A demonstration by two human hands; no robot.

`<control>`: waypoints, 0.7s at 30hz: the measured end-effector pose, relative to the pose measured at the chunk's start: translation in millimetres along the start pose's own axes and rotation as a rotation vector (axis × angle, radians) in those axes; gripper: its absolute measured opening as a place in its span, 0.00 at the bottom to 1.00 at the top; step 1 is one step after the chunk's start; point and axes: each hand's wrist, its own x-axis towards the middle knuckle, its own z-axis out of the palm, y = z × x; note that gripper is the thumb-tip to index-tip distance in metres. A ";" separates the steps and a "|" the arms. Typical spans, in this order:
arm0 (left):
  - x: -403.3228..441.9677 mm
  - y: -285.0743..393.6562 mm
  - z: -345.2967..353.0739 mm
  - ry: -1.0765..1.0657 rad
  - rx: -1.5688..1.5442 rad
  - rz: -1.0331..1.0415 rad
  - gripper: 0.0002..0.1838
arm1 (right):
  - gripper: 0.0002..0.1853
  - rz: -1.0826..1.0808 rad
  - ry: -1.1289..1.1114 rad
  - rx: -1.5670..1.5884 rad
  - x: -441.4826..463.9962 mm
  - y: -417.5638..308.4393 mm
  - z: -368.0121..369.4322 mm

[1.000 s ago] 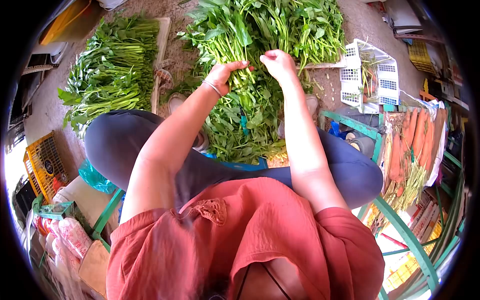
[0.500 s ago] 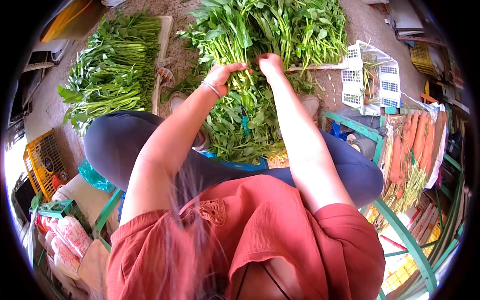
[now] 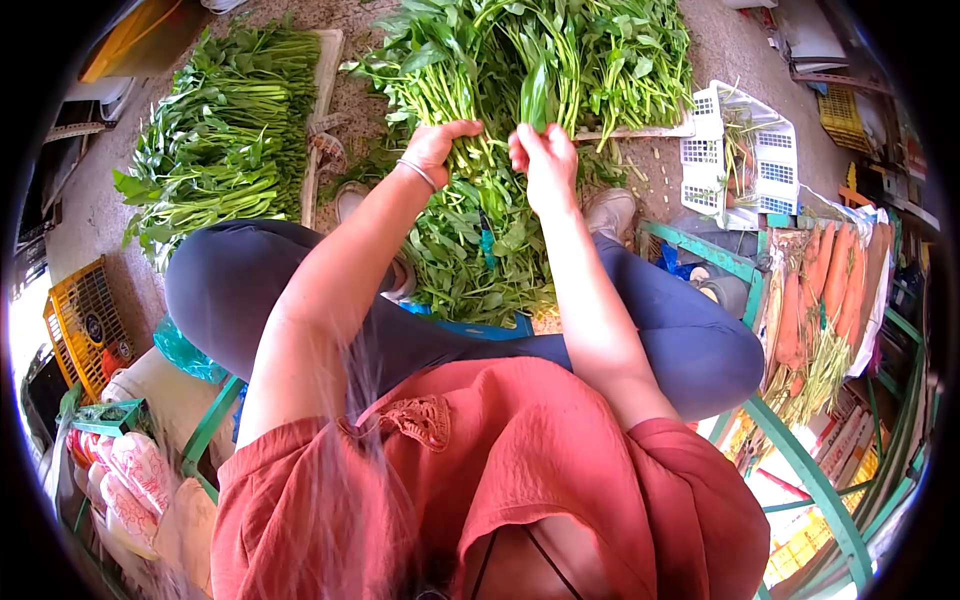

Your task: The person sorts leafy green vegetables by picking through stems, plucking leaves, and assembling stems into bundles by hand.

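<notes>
The left hand is wrapped around a bunch of greens over the far end of the leafy pile; the right hand, also there, pinches a long leaf.

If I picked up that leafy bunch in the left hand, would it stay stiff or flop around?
The leafy bunch would probably flop at the top, where broad leaves fan out. Its stems look slender and fairly straight, so that end may bend less. Being many separate strands, it could splay if the grip loosened.
</notes>
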 end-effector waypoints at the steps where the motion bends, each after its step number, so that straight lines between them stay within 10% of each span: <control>1: -2.8 2.9 1.0 0.016 0.003 -0.009 0.08 | 0.04 0.024 -0.014 -0.040 -11.9 4.5 -6.5; 7: -5.1 8.0 4.3 -0.030 -0.007 0.015 0.07 | 0.21 0.568 -0.320 -1.190 -36.3 45.2 -48.0; 10: -6.8 7.8 2.3 -0.081 0.001 -0.053 0.08 | 0.25 0.170 -0.090 -1.344 -34.5 13.7 -28.8; 15: -3.1 7.2 -3.3 -0.110 0.020 -0.094 0.10 | 0.18 -0.080 0.004 -0.621 18.5 35.0 -3.1; 16: -3.7 7.1 -3.4 -0.097 0.022 -0.092 0.10 | 0.14 0.266 -0.020 -0.227 14.1 25.6 5.1; 21: 3.6 3.0 -14.9 -0.093 0.016 -0.125 0.07 | 0.08 0.322 -0.047 -0.306 -4.2 26.0 22.3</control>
